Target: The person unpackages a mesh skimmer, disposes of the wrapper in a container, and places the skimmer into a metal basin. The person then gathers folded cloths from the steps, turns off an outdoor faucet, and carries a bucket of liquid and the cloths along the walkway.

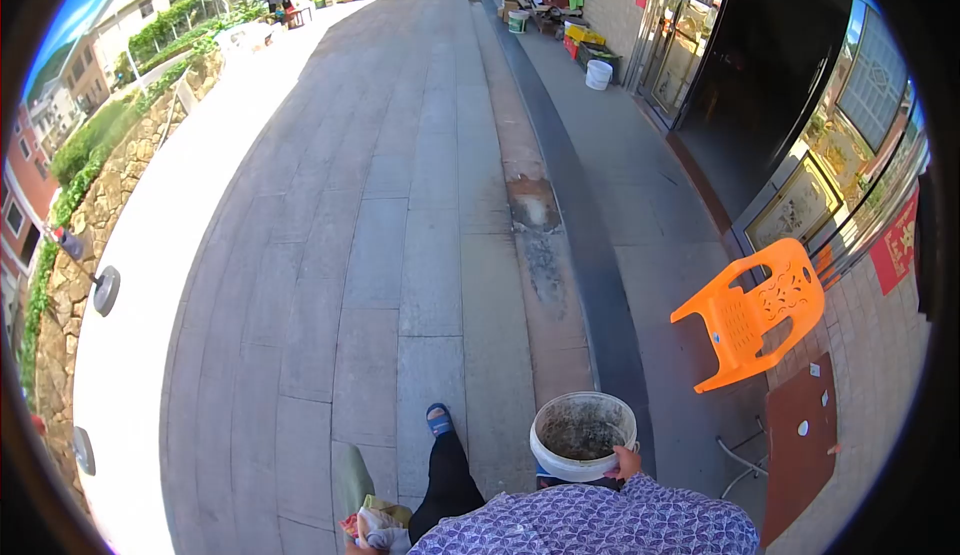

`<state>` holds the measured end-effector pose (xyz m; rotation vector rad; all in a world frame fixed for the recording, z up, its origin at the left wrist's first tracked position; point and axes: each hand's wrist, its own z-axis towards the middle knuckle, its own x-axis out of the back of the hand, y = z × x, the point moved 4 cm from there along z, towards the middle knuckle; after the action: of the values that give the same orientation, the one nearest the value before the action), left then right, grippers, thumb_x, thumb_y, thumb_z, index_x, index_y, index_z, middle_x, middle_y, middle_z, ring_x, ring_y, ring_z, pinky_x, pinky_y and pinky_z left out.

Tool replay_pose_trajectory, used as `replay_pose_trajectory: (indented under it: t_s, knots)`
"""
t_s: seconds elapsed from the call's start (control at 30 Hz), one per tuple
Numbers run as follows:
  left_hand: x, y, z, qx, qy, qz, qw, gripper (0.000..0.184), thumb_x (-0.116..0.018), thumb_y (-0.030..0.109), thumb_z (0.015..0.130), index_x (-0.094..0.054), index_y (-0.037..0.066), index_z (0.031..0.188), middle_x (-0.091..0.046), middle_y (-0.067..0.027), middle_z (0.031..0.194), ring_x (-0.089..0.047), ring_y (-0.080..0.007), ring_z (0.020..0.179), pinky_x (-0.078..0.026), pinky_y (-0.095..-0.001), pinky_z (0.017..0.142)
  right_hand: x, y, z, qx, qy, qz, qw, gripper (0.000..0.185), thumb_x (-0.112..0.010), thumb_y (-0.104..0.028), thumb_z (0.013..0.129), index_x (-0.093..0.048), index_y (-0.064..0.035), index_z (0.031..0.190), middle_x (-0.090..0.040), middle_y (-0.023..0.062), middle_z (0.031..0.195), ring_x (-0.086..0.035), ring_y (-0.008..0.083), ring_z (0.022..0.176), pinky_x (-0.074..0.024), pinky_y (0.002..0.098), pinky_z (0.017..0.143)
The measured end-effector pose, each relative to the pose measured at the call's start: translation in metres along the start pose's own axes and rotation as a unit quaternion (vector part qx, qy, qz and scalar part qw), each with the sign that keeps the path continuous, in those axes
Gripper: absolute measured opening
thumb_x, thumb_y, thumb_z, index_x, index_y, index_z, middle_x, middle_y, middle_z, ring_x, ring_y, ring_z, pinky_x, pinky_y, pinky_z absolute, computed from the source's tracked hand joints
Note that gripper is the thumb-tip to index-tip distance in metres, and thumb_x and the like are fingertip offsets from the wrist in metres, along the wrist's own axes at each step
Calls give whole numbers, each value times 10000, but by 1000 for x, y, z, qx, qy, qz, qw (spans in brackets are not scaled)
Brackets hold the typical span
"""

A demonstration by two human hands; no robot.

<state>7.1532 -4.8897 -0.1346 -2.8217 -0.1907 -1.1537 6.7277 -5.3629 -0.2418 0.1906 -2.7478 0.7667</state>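
Observation:
At the lower right of the head view, my right hand [627, 462] grips the rim of a white bucket [560, 465]. The bucket is tilted so its stained, greyish inside shows, and I cannot make out anything loose in it. My left hand [362, 548] is mostly cut off at the bottom edge. It is closed around a bundle of cloth [380, 523] with pale, yellowish and red parts. Beside the bundle hangs a long grey-green piece [352, 477], whose kind I cannot tell. My foot in a blue slipper [439, 419] is on the paving.
An orange plastic chair [755, 315] stands on the right, near a brown folded table [802, 445]. A dark doorway [755, 75] opens at upper right. Beyond are a small white bucket [598, 75] and a heap of boxes [545, 0]. A stone wall [120, 190] borders the left.

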Motion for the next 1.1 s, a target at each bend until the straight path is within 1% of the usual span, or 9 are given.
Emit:
replay_pose_trajectory:
  t_s: [0.5, 0.57, 0.6, 0.63, 0.67, 0.77, 0.97, 1.0, 1.1]
  knots:
    - [280, 565, 300, -118, 53, 80, 988, 565, -639, 267, 699, -451, -14, 1152, -562, -252, 1053, -539, -384, 998, -453, -421, 821, -299, -358, 149, -68, 35, 101, 992, 443, -557, -300, 778, -485, 19, 1076, -558, 204, 948, -593, 332, 758, -535, 471, 627]
    - [325, 646, 308, -94, 69, 72, 991, 561, -652, 291, 691, -452, 3, 1129, -570, -243, 1042, -552, -374, 983, -452, -425, 819, -321, -367, 235, -284, -21, 131, 950, 474, -537, -281, 781, -427, 7, 1141, -501, 227, 1072, -574, 362, 828, -531, 485, 648]
    - [342, 692, 315, -97, 60, 77, 990, 602, -665, 319, 673, -437, 19, 1142, -567, -246, 1044, -546, -373, 997, -448, -424, 824, -362, -433, 211, -44, -71, 65, 994, 529, -539, -284, 771, -380, -14, 1196, -443, 240, 1145, -550, 379, 878, -524, 487, 667]
    - [358, 735, 326, -73, 81, 85, 990, 641, -684, 340, 647, -429, 45, 1154, -567, -249, 1035, -545, -371, 998, -448, -430, 819, -374, -429, 271, -179, -50, 97, 978, 513, -548, -291, 778, -391, -79, 1218, -446, 217, 1153, -541, 382, 869, -517, 506, 659]
    - [369, 772, 345, -102, 94, 134, 981, 580, -667, 316, 663, -442, 60, 1132, -568, -255, 1002, -552, -382, 962, -449, -441, 802, -397, -484, 257, -94, -87, -28, 991, 486, -570, -249, 793, -395, -101, 1222, -467, 198, 1108, -549, 379, 867, -519, 508, 659]
    - [423, 907, 357, -195, 158, 147, 957, 432, -604, 191, 679, -426, 63, 1050, -607, -191, 829, -583, -386, 798, -442, -478, 708, -447, -624, 249, -48, -74, 11, 996, 479, -600, -198, 800, -377, -62, 1202, -461, 158, 1044, -543, 327, 874, -529, 454, 703]
    - [562, 1185, 356, -284, 207, 202, 914, 413, -583, 202, 687, -432, 75, 1049, -588, -162, 932, -568, -343, 863, -406, -451, 766, -507, -807, 306, -252, -155, 88, 951, 554, -537, -404, 787, -386, -63, 1196, -460, 150, 1132, -535, 305, 927, -512, 439, 733]
    - [572, 1223, 367, -290, 198, 205, 913, 413, -583, 202, 687, -432, 75, 1049, -588, -162, 932, -568, -343, 863, -406, -451, 766, -544, -871, 263, -102, -116, 65, 986, 517, -537, -378, 790, -416, -66, 1184, -477, 164, 1144, -532, 301, 948, -504, 451, 745]
    - [604, 1372, 422, -309, 190, 215, 907, 418, -589, 196, 683, -436, 79, 1054, -591, -141, 931, -568, -320, 880, -401, -439, 776, -608, -979, 283, -95, -44, 76, 992, 484, -543, -366, 788, -445, -75, 1162, -502, 168, 1113, -514, 295, 984, -499, 445, 749]
